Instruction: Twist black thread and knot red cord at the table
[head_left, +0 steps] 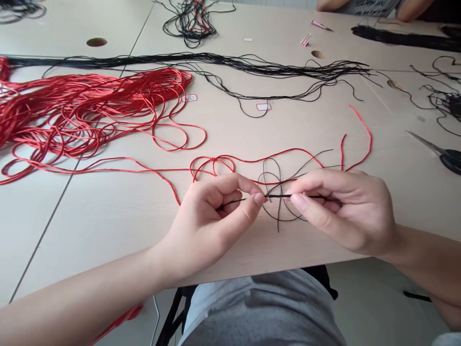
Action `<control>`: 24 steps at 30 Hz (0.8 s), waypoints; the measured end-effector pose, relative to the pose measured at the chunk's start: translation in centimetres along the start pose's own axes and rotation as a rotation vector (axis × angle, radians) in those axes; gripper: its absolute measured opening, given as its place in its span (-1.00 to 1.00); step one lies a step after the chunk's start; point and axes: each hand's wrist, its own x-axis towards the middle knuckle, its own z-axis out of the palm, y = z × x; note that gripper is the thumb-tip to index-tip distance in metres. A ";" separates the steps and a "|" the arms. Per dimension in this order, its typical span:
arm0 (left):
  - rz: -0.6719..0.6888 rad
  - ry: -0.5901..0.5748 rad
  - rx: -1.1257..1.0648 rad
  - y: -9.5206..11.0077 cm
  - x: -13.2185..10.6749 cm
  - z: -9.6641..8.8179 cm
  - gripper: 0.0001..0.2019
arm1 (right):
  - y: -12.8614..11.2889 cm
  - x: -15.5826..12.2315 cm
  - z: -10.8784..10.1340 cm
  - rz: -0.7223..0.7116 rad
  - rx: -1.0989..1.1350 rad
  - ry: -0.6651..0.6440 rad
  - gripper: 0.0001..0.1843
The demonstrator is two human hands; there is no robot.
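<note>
A pale laminate worktable (90, 230) carries loose hanks of glossy red cord (72, 115) and thin black cord (216, 60), with black-handled steel scissors (442, 156) at right. A short black braided cord (277, 196) is held level above the table, long axis running left to right, between the hands. The left hand (212, 216) and right hand (342, 206) each pinch it between thumb and forefinger, other fingers curled.

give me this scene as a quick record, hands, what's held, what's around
left hand: pinches a braided black cord
right hand: pinches the same cord
near hands: loose black strands, looped red cord
farther off: red cord bundle, black cord bundle, scissors
surface: pale wood-look table
</note>
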 end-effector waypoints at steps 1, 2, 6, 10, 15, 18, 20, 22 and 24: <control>0.002 0.001 -0.005 0.0 0.0 0.0 -0.84 | 0.0 0.0 0.0 0.004 0.006 0.000 -0.93; 0.002 0.000 -0.008 0.0 0.0 0.0 -0.84 | 0.0 0.0 0.0 0.013 0.009 -0.001 -0.93; 0.006 -0.015 -0.029 -0.1 -0.2 0.1 -0.85 | -0.1 0.1 0.0 0.040 0.004 0.006 -0.92; 0.008 -0.021 -0.025 -0.2 -0.3 0.1 -0.84 | -0.2 0.2 0.1 0.012 -0.037 0.026 -0.86; 0.010 -0.028 0.001 0.0 -0.3 0.1 -0.82 | -0.3 0.3 0.2 -0.062 -0.099 0.060 -0.88; 0.025 -0.019 0.021 0.0 -0.3 0.2 -0.82 | -0.4 0.3 0.3 -0.104 -0.132 0.080 -0.91; 0.041 -0.026 0.055 0.0 -0.4 0.2 -0.83 | -0.4 0.4 0.3 -0.128 -0.143 0.090 -0.91; 0.087 -0.046 0.116 -0.1 -0.4 0.2 -0.85 | -0.5 0.5 0.3 -0.157 -0.140 0.087 -0.90; 0.179 -0.059 0.186 -0.2 -0.3 0.1 -0.88 | -0.6 0.6 0.3 -0.186 -0.129 0.072 -0.89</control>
